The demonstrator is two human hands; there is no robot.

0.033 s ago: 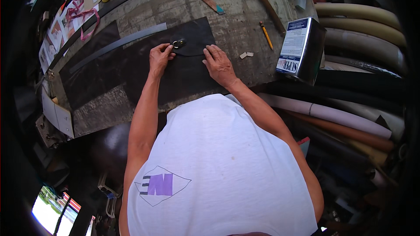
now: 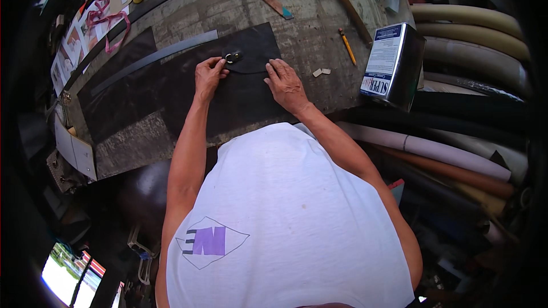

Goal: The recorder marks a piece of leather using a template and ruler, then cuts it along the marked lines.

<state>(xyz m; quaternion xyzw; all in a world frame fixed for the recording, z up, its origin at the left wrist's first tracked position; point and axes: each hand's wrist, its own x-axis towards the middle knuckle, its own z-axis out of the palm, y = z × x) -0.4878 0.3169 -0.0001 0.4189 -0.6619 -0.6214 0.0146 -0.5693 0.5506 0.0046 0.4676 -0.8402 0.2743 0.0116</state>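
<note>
Nearest the person, a dark sheet (image 2: 240,108) lies spread on the bench (image 2: 131,140), and on its upper part sits a smaller black flap (image 2: 251,68) with a curved lower edge — the piece being worked. The left hand (image 2: 206,78) has thumb and fingertips closed on the flap's left side; the right hand (image 2: 287,88) sets bent fingers at its right end, though whether they pinch it or only press cannot be told. Between them, close to the left fingertips, a shiny metal fitting (image 2: 236,56) sits on the black material, so that part looks done. The flap appears placed but perhaps not fixed: no stitching or glue line can be made out, and joining it down seems the part left. A little farther right lie two small pale blocks (image 2: 321,72), then a pencil (image 2: 347,47) and a metal can (image 2: 394,65) — all out of the hands. Beyond, a hammer (image 2: 351,10) and a teal-tipped tool (image 2: 274,3) lie unused.
</note>
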